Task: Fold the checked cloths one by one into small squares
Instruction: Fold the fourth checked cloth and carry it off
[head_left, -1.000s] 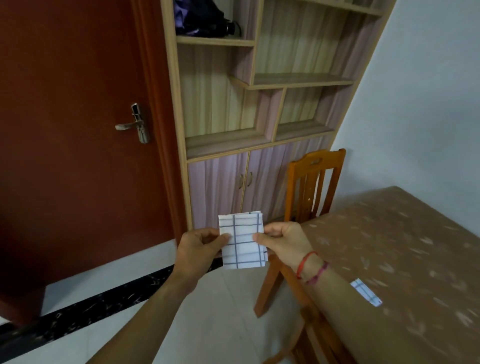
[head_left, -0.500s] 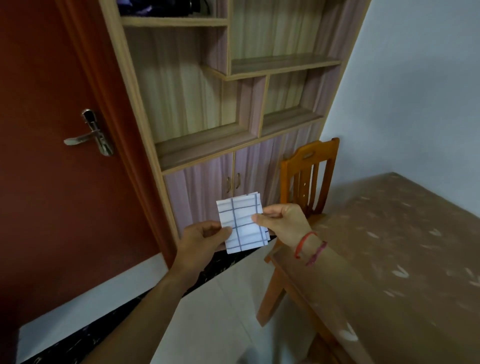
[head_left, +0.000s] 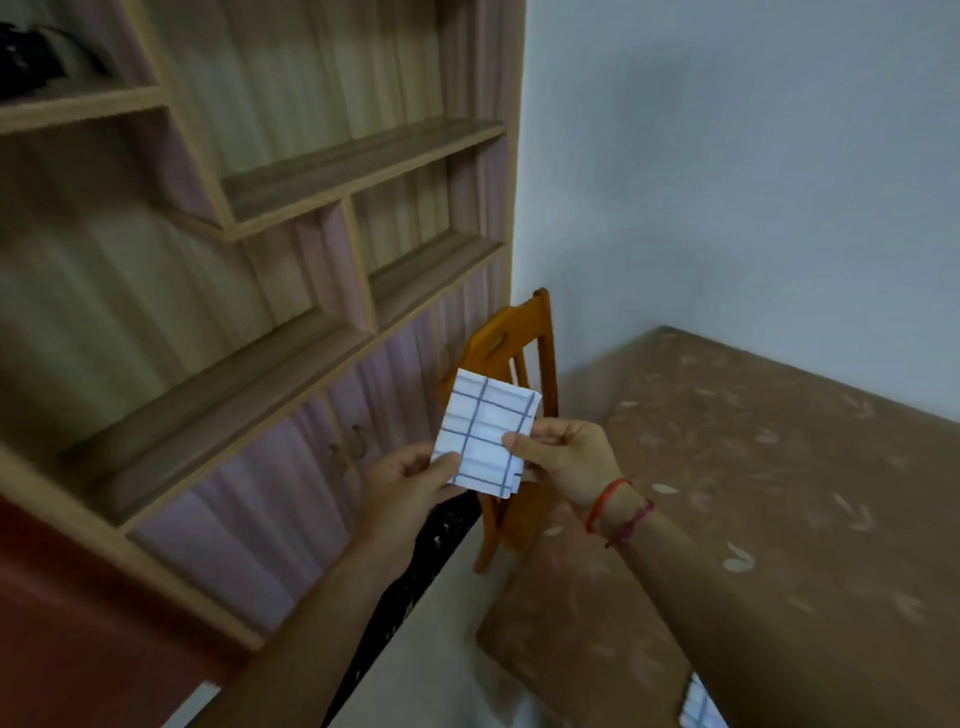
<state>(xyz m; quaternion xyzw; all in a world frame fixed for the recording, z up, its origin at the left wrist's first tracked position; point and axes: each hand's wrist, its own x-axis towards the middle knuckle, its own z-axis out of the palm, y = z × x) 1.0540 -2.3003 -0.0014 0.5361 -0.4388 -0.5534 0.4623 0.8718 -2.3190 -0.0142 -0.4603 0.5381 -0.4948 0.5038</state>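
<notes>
Aloft between two bare hands, a folded checked cloth (head_left: 485, 432) is held in the air in front of a wooden chair. The left hand (head_left: 410, 486) pinches the cloth's lower left corner, thumb laid over the front face and fingers curled behind it. The right hand (head_left: 566, 457) grips the right edge about midway down, thumb on the front and fingers folded behind. The cloth, white with dark blue-grey lines, is a small, slightly tilted rectangle; layered edges show at its upper right and lower right corners, though how many folds it carries cannot be counted. The fingertips behind the cloth are hidden by it.

Red string bracelets (head_left: 618, 512) circle the right wrist. Both forearms run down out of the bottom of the frame.

Directly behind the cloth stands the orange wooden chair (head_left: 524, 343), its seat and most of its legs covered by the hands, the cloth and the table's near corner. To the right, a table with a brown patterned cover (head_left: 779, 493) reaches to the pale wall. At the very bottom edge, beside the right forearm, a sliver of a second checked cloth (head_left: 701, 709) lies on that cover, mostly cut off by the frame and the arm.

On the left rises a wooden shelf unit (head_left: 291, 218) with cupboard doors below, softened by motion blur. A dark object (head_left: 26, 62) on its top left shelf is too blurred and cropped to identify.
</notes>
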